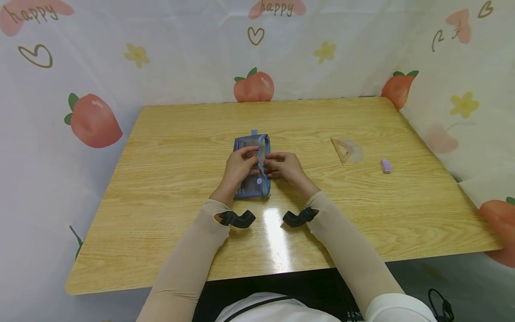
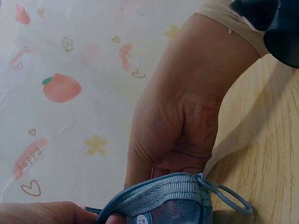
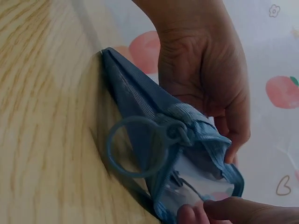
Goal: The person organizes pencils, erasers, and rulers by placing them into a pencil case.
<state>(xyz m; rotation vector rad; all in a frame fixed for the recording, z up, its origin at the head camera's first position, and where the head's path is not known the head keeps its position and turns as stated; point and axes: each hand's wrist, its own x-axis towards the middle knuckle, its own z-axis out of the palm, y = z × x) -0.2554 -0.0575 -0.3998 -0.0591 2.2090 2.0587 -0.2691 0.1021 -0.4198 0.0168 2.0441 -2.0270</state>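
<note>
A blue mesh zipper pouch (image 1: 249,190) lies on the table before the person, its zipped side partly spread apart. My left hand (image 1: 240,165) reaches over its top face and pinches the left edge of the opening. From the other side, my right hand (image 1: 286,167) grips the right edge with thumb and fingers. A round zipper ring (image 3: 110,147) hangs at the pouch's near end. Through the gaping mouth, the right wrist view shows the pale, see-through inside. In the left wrist view, the blue zipper band (image 2: 154,200) arches up between the two hands.
To the right on the wooden table (image 1: 181,179) lie a clear set square (image 1: 341,151), a clear protractor (image 1: 356,152) overlapping it, and a small purple-and-white eraser (image 1: 386,166). A printed curtain (image 1: 193,53) rises behind the table's far edge.
</note>
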